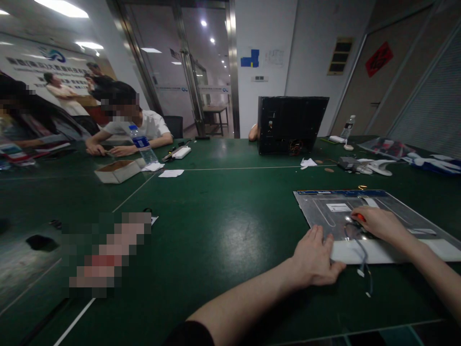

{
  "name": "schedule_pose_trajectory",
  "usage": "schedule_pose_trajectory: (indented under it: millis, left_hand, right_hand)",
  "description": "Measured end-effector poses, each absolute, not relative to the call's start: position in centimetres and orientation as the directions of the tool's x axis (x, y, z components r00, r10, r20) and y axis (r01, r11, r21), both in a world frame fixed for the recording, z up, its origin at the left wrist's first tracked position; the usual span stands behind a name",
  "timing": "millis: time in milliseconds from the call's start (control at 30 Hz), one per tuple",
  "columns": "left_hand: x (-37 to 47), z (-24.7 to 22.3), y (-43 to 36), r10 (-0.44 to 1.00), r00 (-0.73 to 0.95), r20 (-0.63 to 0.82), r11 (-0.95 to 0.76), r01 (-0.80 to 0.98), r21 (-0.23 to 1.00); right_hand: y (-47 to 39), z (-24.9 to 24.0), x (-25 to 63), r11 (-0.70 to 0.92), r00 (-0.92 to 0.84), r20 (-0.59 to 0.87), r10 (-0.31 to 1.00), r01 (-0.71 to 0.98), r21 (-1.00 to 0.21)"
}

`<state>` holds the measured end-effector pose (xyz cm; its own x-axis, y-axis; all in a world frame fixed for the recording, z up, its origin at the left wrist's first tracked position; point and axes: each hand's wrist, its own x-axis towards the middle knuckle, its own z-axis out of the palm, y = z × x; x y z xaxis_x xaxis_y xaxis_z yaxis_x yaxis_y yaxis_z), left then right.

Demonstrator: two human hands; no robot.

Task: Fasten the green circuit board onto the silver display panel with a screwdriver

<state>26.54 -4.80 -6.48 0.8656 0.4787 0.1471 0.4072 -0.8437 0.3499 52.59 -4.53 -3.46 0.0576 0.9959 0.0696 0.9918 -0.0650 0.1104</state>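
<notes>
A flat display panel (317, 211) lies back side up on the green table, with a blue circuit strip along its far edge and a white strip along its near edge. My left hand (314, 257) rests with fingers stretched out on the panel's near left corner. Over the middle of the panel, my right hand (378, 222) is closed around a small orange-red piece (360, 217); its lower end is hidden, so its kind is unclear. Beside my right fingers, a grey cable (363, 250) loops off the near edge, white plugs dangling over the table.
A black monitor housing (288, 125) stands upright at the back. To the left are an open cardboard box (118, 170), a water bottle (143, 144) and a blurred-out item (111, 254). A person in white (151, 127) sits across the table. Bags and small parts lie back right.
</notes>
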Motion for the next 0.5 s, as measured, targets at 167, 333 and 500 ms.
schedule_pose_trajectory:
  millis: [167,333,500]
  left_hand:
    - [27.2,-6.5,-4.7,0.476,0.867,0.15,-0.851,0.411,0.326]
    - [27.2,-6.7,-4.7,0.476,0.864,0.163,-0.853,0.409,0.324]
    - [27.1,-6.5,-4.6,0.461,0.872,0.165,-0.865,0.399,0.303]
  right_hand:
    - [-4.7,-3.6,52.7,-0.061,0.052,0.069,0.996,0.989,0.132]
    - [-4.5,-3.8,53.1,-0.07,0.062,0.077,0.995,0.992,0.101]
    - [-4.0,-4.0,53.9,-0.047,0.043,0.101,0.994,0.998,0.039]
